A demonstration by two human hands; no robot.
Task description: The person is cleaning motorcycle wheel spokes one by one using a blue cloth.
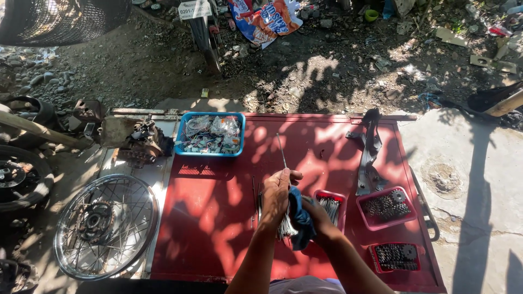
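Over the red counter [218,218], our left hand [277,190] fingers pinch a thin, stiff, light spoke [281,149] low; right hand [315,215] closes around a soft blue rag [299,218].

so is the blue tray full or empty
Full: the blue tray on the red panel holds clear bags of small parts up to its rim.

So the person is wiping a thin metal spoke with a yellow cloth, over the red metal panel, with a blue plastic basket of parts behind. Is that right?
Not quite: the head view shows the cloth is blue, not yellow. The left hand holds the thin metal spoke over the red metal panel, blue plastic basket behind.
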